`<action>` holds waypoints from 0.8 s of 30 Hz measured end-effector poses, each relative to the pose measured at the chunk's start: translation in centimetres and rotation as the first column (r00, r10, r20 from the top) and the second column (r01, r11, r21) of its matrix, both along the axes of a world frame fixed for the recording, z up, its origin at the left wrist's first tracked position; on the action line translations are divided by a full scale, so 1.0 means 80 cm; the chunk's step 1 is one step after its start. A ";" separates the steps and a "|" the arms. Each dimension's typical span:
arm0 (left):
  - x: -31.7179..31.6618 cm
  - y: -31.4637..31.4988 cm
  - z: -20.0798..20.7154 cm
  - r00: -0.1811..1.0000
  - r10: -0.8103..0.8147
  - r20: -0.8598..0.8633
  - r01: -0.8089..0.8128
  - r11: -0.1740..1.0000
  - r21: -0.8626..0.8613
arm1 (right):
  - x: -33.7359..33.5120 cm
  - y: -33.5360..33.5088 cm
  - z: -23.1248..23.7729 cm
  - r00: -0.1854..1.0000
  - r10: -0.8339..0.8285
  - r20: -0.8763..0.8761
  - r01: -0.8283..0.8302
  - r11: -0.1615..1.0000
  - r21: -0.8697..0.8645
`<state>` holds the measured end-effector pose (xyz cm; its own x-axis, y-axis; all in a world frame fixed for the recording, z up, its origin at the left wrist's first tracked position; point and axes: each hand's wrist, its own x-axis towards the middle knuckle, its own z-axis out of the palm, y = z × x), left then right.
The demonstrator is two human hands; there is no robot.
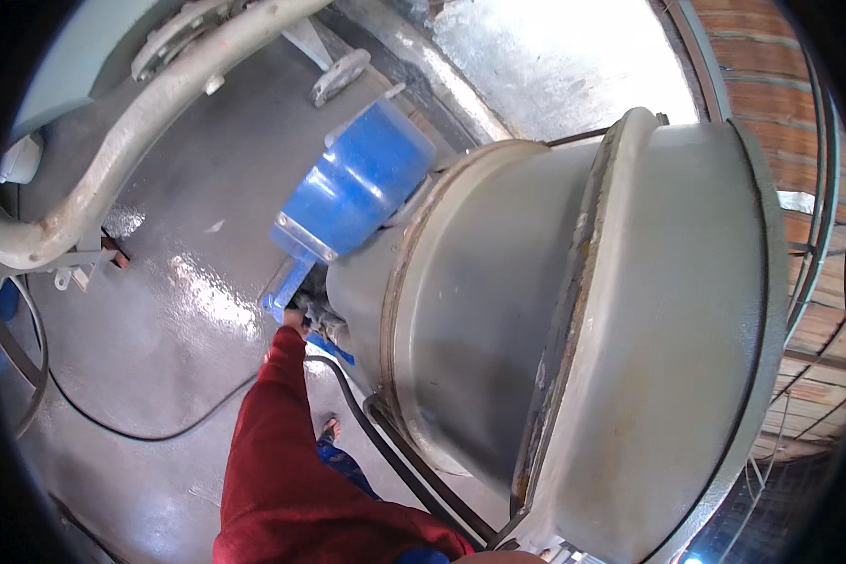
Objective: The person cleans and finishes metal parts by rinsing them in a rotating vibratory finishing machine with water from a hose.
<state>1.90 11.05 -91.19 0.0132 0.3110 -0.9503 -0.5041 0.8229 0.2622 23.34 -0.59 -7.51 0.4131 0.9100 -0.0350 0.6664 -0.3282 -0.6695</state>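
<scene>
My left arm reaches up in a red sleeve from the lower edge. At its end, my left hand (pixel 294 322) is closed at the lower end of a blue metal bracket (pixel 293 280), beside dark fittings. What its fingers hold is hidden. Above the hand, the bracket joins a shiny blue cylindrical housing (pixel 357 179) with a bright metal band. To the right of the hand, a large grey metal drum (pixel 498 282) with raised rims fills much of the view. My right hand does not show.
A black cable (pixel 150 438) crosses the wet grey floor (pixel 150 348); a thick hose (pixel 385 437) runs beside the drum. At upper left a bent pale pipe (pixel 113 169) stands near a flange (pixel 340 77). A brick wall (pixel 761 113) rises at right. A foot (pixel 331 429) shows below.
</scene>
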 end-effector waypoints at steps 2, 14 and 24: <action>-0.003 -0.019 -0.072 0.440 -0.458 -0.772 0.842 0.508 0.179 | -0.006 0.025 -0.005 0.998 -0.036 0.056 0.037 0.999 -0.017; -0.027 0.097 0.113 0.898 -0.267 -0.350 0.391 0.850 0.354 | 0.028 -0.004 -0.017 0.951 -0.119 0.286 0.102 0.992 0.076; -0.016 0.073 0.218 0.752 -0.298 -0.588 0.623 0.612 0.487 | 0.065 -0.040 0.011 0.955 -0.088 0.282 0.052 0.990 0.132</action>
